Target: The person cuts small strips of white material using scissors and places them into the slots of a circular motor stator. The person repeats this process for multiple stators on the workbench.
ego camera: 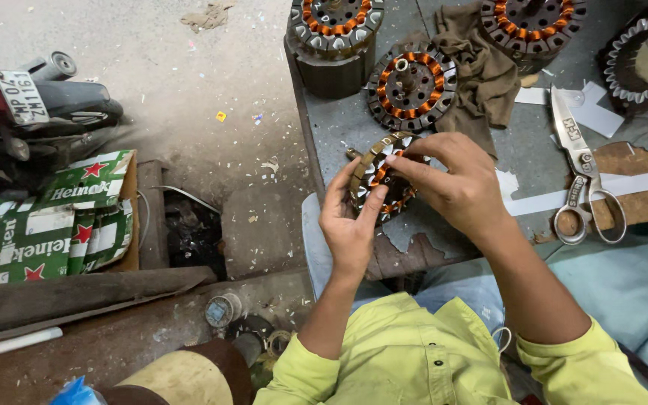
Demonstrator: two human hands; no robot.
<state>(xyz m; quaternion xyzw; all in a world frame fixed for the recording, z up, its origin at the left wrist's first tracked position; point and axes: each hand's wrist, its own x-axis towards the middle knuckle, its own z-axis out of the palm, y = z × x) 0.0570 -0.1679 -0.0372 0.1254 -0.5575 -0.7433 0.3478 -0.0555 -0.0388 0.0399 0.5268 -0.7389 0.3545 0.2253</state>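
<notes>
left arm: comes up from the near edge, yellow sleeve pushed back, palm of my left hand [350,217] facing right and cupping the stator from the left side
right arm: reaches in from the near right, wrist bent, my right hand [459,184] sits over the right half of the stator
stator: small copper-wound motor stator [381,176], tilted on edge, held just above the near left corner of the workbench [339,135]
left fingers: curled around the rim, thumb pressed on the lower edge, so a proper grip
right fingers: pinched together on the top of the windings, index tip touching the copper
box: green cardboard carton [54,225] on the floor at left, can't tell what's in it
other stuff: two more wound stators [412,88] further back, brown rag [481,71], scissors [583,176] lying flat to the right
</notes>
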